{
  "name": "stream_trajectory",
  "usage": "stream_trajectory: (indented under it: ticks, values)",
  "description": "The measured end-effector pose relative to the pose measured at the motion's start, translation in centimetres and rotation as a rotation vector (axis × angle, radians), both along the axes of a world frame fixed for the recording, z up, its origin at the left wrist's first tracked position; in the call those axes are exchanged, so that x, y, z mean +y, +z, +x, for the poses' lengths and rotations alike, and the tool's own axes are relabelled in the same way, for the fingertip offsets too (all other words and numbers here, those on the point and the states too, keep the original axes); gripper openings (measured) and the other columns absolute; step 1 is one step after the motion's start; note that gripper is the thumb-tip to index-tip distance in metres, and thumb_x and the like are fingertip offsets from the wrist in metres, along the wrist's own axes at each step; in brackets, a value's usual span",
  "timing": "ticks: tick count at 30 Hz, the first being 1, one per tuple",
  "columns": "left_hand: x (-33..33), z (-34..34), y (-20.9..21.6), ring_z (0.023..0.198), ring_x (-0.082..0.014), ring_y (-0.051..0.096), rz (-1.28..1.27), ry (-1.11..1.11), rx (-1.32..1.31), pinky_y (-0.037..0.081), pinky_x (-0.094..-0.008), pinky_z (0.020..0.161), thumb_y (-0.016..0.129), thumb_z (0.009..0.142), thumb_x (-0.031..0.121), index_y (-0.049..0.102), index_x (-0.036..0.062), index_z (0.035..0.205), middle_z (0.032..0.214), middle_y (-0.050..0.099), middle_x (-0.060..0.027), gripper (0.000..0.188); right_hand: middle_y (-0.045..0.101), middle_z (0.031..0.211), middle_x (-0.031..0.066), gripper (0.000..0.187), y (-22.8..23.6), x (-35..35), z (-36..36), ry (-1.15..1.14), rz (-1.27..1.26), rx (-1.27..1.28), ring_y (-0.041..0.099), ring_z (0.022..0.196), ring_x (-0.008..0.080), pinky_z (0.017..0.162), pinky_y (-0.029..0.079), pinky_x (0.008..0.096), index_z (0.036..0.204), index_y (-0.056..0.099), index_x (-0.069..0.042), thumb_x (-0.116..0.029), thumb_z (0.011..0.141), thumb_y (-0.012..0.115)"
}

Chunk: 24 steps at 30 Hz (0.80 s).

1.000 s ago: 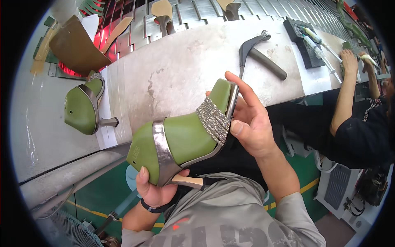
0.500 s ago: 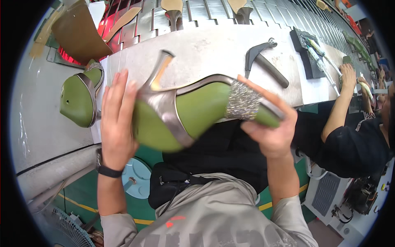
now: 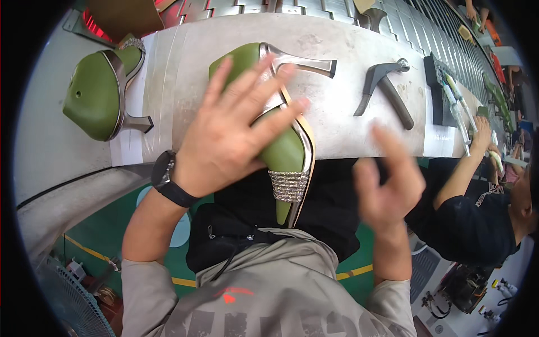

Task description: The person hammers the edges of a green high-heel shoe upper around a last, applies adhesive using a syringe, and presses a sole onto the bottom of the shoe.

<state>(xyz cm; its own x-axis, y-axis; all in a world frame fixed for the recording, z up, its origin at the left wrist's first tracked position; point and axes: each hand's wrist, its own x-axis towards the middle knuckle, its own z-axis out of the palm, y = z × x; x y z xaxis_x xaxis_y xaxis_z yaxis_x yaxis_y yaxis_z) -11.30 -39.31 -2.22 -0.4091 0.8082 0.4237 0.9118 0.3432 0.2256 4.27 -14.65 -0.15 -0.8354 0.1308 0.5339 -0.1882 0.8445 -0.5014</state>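
Observation:
A high-heeled sandal on a green shoe last (image 3: 283, 150) lies on its side across the worktable's near edge. Its metallic heel points right, and its toe with a glittery strap hangs over the edge toward me. My left hand (image 3: 233, 126) rests across the middle of the sandal with spread, outstretched fingers, hiding part of the metallic straps. My right hand (image 3: 388, 182), smeared by motion, is off the sandal to its right, index finger and thumb apart, with nothing seen in it. Beyond it lies a hammer (image 3: 387, 84) with a dark head and handle.
A second green-lasted sandal (image 3: 95, 98) lies at the left. Syringe-like tubes (image 3: 457, 106) stand in a black holder (image 3: 437, 84) at the right. A slatted metal conveyor (image 3: 314, 8) carrying another heeled piece (image 3: 371, 17) runs behind the table (image 3: 337, 123). A co-worker's arm (image 3: 463, 163) reaches in at the right.
The sandal was held up between both hands; now it has turned, toe toward me, and lies on the table edge. My right hand has let go of its toe. The view has shifted slightly.

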Motion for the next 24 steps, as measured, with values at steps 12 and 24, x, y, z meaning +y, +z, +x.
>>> stream_trajectory:
  ticks: [12,24]
  values:
    - [1.0,5.8,-4.3,0.146,-0.0349,0.053,0.317,0.138,0.058,0.030,-0.0718,0.121,0.072,0.100,0.022,0.052,0.0143,0.143,0.154,0.059,-0.0146,0.048,0.071,0.105,0.0180,0.046,0.2,5.0,-6.8,-0.250,0.337,-0.374,0.069,0.093,0.0327,0.084,0.055,0.0408,0.133,0.066,-0.004,0.002,0.088,0.065]
    - [2.3,6.6,-5.4,0.129,-0.0246,0.063,0.424,0.247,0.054,0.032,-0.0703,0.122,0.069,0.103,0.019,0.053,0.0176,0.133,0.133,0.068,-0.0027,0.034,0.072,0.077,0.0109,0.060,8.5,0.0,-2.7,-0.028,-0.960,-0.688,0.065,0.065,0.0120,0.060,0.049,0.0227,0.111,0.074,0.013,-0.036,0.078,0.085]
